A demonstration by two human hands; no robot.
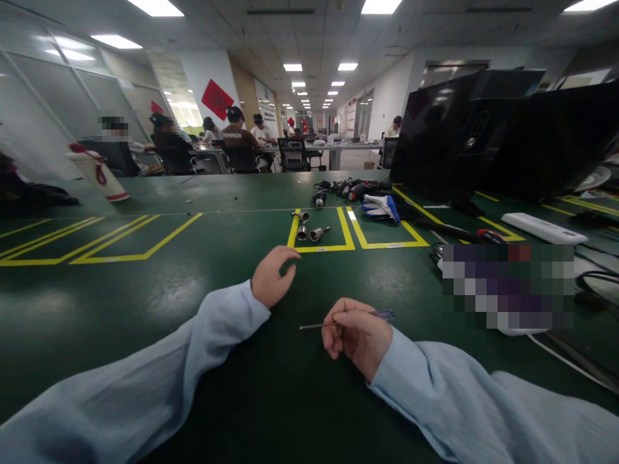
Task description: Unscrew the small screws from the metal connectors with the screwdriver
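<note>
My right hand (355, 332) is closed around a small screwdriver (312, 327), its thin metal shaft pointing left and its clear purplish handle end showing behind the fingers. To the left and farther forward, my left hand (275, 277) hovers over the green table with fingers curved and apart, holding nothing. Just beyond its fingertips, several small metal fittings (316, 234) lie inside a yellow-taped square (329, 248). They look like short cylinders with stems; their exact kind cannot be made out.
White-and-blue gloves (382, 207) lie in the neighbouring taped square, with a red-black tool (370, 189) and cables behind. On the right are black monitors (430, 142), a white power strip (544, 229) and a blurred-out object. A white cup (99, 173) stands at left. Several people sit farther back.
</note>
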